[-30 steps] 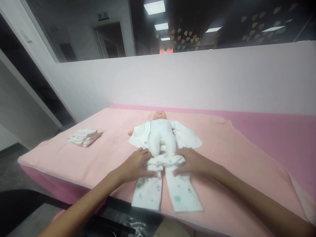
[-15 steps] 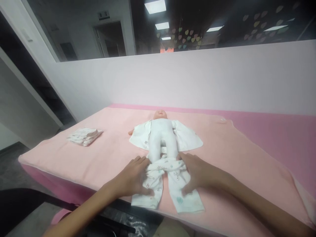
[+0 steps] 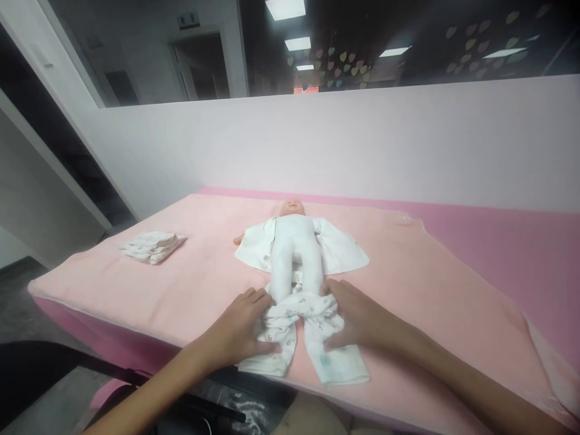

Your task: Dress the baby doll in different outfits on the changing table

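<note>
A baby doll (image 3: 294, 248) lies on its back on the pink blanket (image 3: 190, 284), head away from me, with an open white top (image 3: 339, 251) spread under it. White printed pants (image 3: 299, 329) are bunched at its feet. My left hand (image 3: 242, 329) grips the left side of the bunched pants. My right hand (image 3: 356, 317) grips the right side. Both pant legs trail toward the near edge of the blanket.
A folded white cloth (image 3: 151, 246) rests on the blanket at the left. A pale wall (image 3: 362, 145) runs behind the padded pink surface (image 3: 521, 241). A dark frame (image 3: 54, 362) stands below the near left edge.
Both hands have gathered the pants fabric into a thicker bunch at the doll's feet, and the loose pant legs have become shorter.
</note>
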`<state>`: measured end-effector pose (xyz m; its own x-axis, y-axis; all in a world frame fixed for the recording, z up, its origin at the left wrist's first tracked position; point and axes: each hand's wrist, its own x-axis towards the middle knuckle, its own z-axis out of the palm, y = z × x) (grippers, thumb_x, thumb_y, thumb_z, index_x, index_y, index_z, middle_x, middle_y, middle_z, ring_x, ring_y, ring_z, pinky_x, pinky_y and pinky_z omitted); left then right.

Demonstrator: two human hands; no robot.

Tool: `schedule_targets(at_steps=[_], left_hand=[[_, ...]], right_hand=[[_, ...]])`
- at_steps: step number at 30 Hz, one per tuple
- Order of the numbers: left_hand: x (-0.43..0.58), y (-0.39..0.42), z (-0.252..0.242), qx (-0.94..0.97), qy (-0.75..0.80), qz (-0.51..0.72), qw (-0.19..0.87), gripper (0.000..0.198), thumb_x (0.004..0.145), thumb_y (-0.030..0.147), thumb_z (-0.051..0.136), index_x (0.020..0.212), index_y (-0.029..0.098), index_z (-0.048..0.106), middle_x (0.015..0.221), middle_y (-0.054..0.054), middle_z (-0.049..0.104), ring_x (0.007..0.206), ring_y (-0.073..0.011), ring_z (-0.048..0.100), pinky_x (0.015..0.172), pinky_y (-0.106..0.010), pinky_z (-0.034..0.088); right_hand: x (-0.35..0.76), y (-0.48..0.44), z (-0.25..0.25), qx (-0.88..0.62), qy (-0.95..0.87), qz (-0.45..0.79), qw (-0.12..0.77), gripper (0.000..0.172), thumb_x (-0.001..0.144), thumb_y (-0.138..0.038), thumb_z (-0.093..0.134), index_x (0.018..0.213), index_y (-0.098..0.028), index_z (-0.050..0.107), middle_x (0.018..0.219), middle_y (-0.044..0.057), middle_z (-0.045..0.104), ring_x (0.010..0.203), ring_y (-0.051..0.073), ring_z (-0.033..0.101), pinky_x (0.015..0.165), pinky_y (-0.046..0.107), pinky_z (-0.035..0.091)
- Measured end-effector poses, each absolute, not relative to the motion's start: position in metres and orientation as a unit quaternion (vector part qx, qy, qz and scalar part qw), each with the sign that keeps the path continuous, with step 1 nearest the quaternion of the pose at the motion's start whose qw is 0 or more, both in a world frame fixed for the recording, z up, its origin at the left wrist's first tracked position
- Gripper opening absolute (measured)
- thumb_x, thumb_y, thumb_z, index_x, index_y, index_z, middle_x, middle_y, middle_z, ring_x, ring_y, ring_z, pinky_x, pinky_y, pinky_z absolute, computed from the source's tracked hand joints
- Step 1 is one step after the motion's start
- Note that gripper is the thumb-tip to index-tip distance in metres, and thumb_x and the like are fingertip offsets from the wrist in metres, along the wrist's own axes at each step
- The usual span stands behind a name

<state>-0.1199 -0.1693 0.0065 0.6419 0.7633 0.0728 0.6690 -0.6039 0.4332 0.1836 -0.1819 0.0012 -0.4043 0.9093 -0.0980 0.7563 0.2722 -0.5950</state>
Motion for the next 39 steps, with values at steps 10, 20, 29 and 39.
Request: schedule_targets(at_steps=[10,20,29,39], left_hand=[[-0.12,-0.18,0.007,0.916,0.334,0.157,0.154,0.037,0.086,0.036,0.079,0.118,0.024,0.062,0.11,-0.005,0.064,0.1,-0.0247,0.055,0.088,-0.035,0.043],[-0.127,-0.2,-0.031,0.91,0.249,0.326,0.056,0.012,0.094,0.02,0.066,0.099,0.021,0.055,0.086,-0.005,0.06,0.078,-0.0202,0.048,0.071,-0.033,0.036],[-0.122,-0.241,0.04,0.923,0.188,0.261,0.21,0.04,0.078,0.028,0.083,0.101,0.024,0.051,0.078,0.0,0.056,0.074,-0.0175,0.049,0.068,-0.031,0.038],[-0.1,-0.169,0.163,0.907,0.327,0.225,0.138,0.042,0.087,0.06,0.068,0.097,0.02,0.06,0.093,-0.004,0.065,0.078,-0.0179,0.055,0.066,-0.029,0.041]], right_hand=[[0.178,-0.206,-0.018,-0.454,-0.844,0.172,0.227,0.022,0.082,-0.029,0.079,0.102,-0.025,0.072,0.105,0.005,0.067,0.096,0.025,0.057,0.083,0.036,0.042],[0.171,-0.246,-0.044,-0.383,-0.827,-0.141,0.385,0.018,0.086,-0.003,0.049,0.083,-0.019,0.056,0.073,0.003,0.048,0.07,0.02,0.036,0.068,0.034,0.03],[0.185,-0.292,0.033,-0.412,-0.867,0.023,0.281,0.018,0.084,-0.017,0.064,0.073,-0.024,0.053,0.07,0.0,0.057,0.065,0.019,0.053,0.067,0.034,0.04],[0.221,-0.242,0.166,-0.518,-0.816,0.086,0.24,0.054,0.081,-0.069,0.07,0.116,-0.028,0.067,0.109,0.008,0.071,0.089,0.029,0.063,0.07,0.037,0.048]])
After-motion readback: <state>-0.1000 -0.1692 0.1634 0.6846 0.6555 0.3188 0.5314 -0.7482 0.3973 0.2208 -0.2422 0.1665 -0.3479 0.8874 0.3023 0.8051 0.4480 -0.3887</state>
